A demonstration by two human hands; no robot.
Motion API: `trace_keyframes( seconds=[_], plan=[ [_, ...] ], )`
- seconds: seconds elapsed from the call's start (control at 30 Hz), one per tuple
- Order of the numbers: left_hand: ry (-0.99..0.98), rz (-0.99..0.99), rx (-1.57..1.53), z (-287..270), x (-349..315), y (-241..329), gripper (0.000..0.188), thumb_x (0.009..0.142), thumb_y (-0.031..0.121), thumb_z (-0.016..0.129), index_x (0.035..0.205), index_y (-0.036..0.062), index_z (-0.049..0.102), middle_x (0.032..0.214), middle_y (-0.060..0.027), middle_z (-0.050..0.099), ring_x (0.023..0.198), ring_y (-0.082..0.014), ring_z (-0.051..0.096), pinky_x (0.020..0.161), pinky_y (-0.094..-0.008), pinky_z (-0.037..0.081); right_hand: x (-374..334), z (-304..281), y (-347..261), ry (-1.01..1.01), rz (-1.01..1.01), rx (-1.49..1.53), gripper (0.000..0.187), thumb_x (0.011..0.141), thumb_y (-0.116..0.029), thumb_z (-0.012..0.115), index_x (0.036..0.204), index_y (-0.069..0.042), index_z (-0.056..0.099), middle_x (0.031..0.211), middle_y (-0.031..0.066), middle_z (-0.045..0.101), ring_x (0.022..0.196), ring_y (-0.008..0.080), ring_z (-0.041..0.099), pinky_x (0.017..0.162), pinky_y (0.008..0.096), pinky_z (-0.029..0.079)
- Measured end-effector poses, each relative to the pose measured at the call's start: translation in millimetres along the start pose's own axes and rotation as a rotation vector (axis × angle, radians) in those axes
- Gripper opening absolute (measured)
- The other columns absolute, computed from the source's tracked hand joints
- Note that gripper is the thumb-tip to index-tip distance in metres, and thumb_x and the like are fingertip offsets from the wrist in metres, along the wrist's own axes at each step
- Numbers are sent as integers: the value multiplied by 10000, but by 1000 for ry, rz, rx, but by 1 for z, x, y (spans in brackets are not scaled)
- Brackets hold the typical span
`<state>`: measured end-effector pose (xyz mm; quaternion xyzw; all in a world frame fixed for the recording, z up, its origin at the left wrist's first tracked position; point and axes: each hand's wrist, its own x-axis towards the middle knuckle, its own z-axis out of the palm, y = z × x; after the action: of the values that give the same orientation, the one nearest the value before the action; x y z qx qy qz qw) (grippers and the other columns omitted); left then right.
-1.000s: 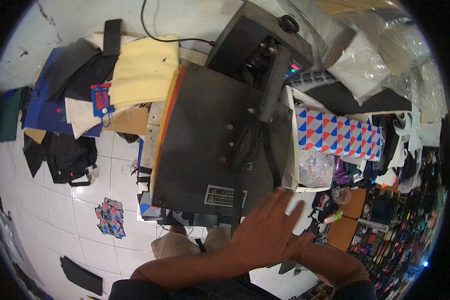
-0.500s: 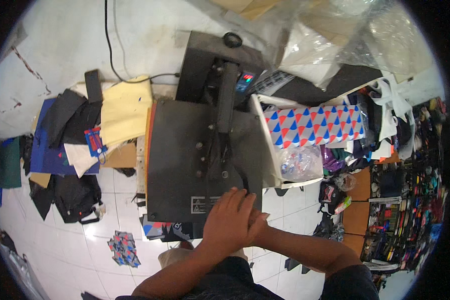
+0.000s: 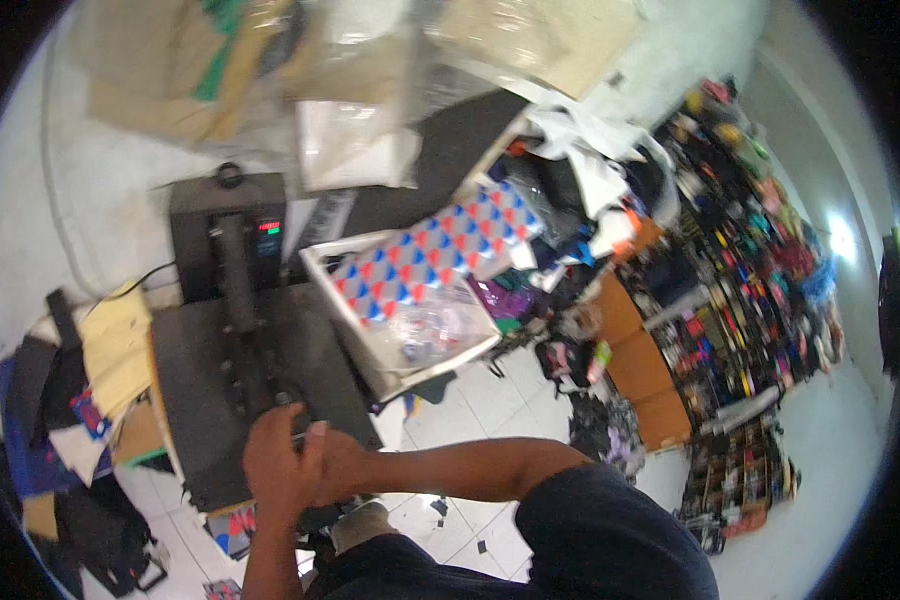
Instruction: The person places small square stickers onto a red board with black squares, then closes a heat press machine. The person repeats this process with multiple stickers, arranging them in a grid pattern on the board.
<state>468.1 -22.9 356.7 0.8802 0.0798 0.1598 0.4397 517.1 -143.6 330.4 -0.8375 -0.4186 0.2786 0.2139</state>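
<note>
A black heat press (image 3: 195,370) stands at the left, its flat upper plate lowered and a small lit display (image 3: 269,240) on its rear housing. The lever arm (image 3: 235,275) runs over the plate toward me. At its near end my left hand (image 3: 273,465) and my right hand (image 3: 338,468) are closed together, left hand partly over the right. The handle itself is hidden beneath them, and most fingers of the right hand are covered. Under the plate's front edge, patterned pieces (image 3: 232,530) in grey, red and blue stick out.
Right of the press, a white box (image 3: 370,370) holds a sheet with grey, red and blue triangles (image 3: 440,245) and clear plastic bags. Yellow cloth (image 3: 115,335) and dark fabrics lie left. Plastic-wrapped sheets (image 3: 355,150) are at the back. Packed shelves (image 3: 740,330) stand far right.
The view has swung to the right, so the press sits further left and more of the shelves shows. Both hands stay together at the lever's near end, and the plate remains down.
</note>
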Motion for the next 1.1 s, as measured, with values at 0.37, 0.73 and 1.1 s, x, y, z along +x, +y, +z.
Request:
trace_keyframes(
  seconds=[0.37, 0.73, 1.1],
  plan=[
    [2, 59, 69, -2, -2, 19, 330, 889, 311, 565, 1021, 14, 622, 1030, -166, 637, 985, -348, 596, 864, -408, 451, 5, 14, 0, 296, -204, -110, 363, 625, -366, 742, 842, -86, 661, 765, 135, 672, 712, 358, 636, 668, 458, 517],
    [29, 51, 55, 0, -2, 23, 321, 874, 335, 582, 991, 44, 652, 1005, -151, 650, 963, -340, 608, 850, -407, 459, -2, 6, -3, 240, -111, -100, 499, 634, -526, 732, 891, -101, 682, 856, 147, 689, 787, 345, 658, 732, 454, 527],
    [26, 88, 58, -3, -2, 11, 350, 900, 392, 543, 973, 68, 655, 997, -127, 659, 960, -321, 617, 831, -393, 469, -2, 2, -9, 304, -206, -181, 485, 702, -526, 688, 959, -116, 664, 849, 139, 686, 795, 334, 663, 736, 454, 528]
  ],
)
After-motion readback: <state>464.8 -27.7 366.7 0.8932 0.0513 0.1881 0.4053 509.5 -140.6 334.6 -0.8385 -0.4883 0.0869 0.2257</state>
